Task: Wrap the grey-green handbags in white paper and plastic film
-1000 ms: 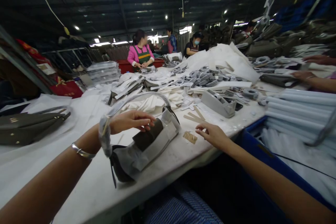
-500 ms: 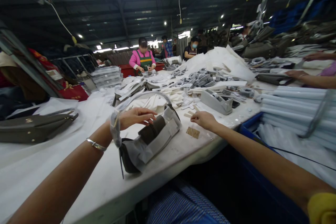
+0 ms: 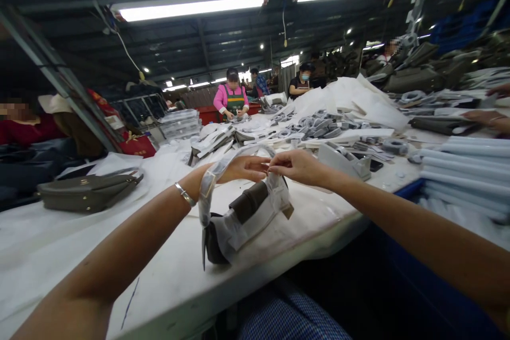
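A dark olive handbag [image 3: 249, 203], partly wrapped in white sheet, lies on the white table near its front edge. Its handle [image 3: 206, 191], wrapped in clear plastic, arches up around my left wrist. My left hand [image 3: 246, 168] reaches through that arch above the bag, fingers stretched out and slightly apart. Touching or nearly touching its fingertips, my right hand [image 3: 297, 166] is pinched at the handle's right end; what lies between its fingers is too small to make out. A small brown card [image 3: 287, 211] sits just right of the bag.
Behind the hands stand a grey tape dispenser [image 3: 343, 159] and a heap of wrapped straps [image 3: 319, 126]. Another olive bag [image 3: 90, 191] lies left. White rolls [image 3: 466, 162] fill the right side. A person in pink [image 3: 232, 98] works across the table.
My right hand has moved left from the flat strips beside the dispenser to the bag's handle, meeting my left hand. The camera view has shifted, so the scene appears further right.
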Motion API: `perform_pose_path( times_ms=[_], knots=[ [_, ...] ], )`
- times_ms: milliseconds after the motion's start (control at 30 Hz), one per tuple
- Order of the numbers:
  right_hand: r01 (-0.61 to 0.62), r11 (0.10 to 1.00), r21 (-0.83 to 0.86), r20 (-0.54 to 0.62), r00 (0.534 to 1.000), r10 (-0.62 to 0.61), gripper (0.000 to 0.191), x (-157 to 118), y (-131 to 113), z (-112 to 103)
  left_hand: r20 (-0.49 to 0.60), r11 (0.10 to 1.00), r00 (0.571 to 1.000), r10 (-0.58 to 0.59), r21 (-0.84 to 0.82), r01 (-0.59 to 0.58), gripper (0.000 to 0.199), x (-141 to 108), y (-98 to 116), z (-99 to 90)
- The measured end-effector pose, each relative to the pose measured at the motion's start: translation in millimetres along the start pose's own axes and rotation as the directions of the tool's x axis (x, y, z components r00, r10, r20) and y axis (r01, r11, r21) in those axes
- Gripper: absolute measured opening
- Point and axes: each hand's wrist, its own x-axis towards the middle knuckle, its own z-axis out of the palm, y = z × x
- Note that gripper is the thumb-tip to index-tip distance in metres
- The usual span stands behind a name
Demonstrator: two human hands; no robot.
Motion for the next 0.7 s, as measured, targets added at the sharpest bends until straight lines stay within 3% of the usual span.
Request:
perform_pose_path(
  times_ms=[133, 267, 367, 467, 567, 700],
  knots=[
    [0.018, 0.996, 0.084, -0.107, 0.994, -0.009, 0.020, 6, 0, 15, -0.103, 0.998, 0.993, -0.050, 0.025, 0.053, 0.046, 11, -8, 5.3],
    [-0.030, 0.965, 0.260, -0.193, 0.978, 0.083, 0.030, -9, 12, 30, -0.198, 0.999, 0.979, -0.039, -0.033, 0.033, 0.048, 6, -15, 8.4],
    [-0.071, 0.895, 0.441, -0.142, 0.979, 0.147, 0.053, -27, 25, 51, -0.222, 0.994, 0.975, -0.006, -0.109, -0.019, 0.049, 0, -13, 9.0],
    [-0.138, 0.818, 0.558, -0.046, 0.979, 0.197, 0.064, -39, 36, 72, -0.210, 0.981, 0.978, 0.013, -0.186, -0.053, 0.047, -2, -10, 9.4],
    [-0.165, 0.812, 0.560, -0.056, 0.970, 0.236, 0.064, -43, 41, 84, -0.199, 0.967, 0.980, 0.025, -0.245, -0.074, 0.045, -1, -10, 10.8],
    [-0.092, 0.879, 0.468, -0.155, 0.971, 0.184, 0.040, -45, 41, 85, -0.200, 0.944, 0.979, 0.040, -0.314, -0.103, 0.043, 1, -12, 12.9]
  ],
)
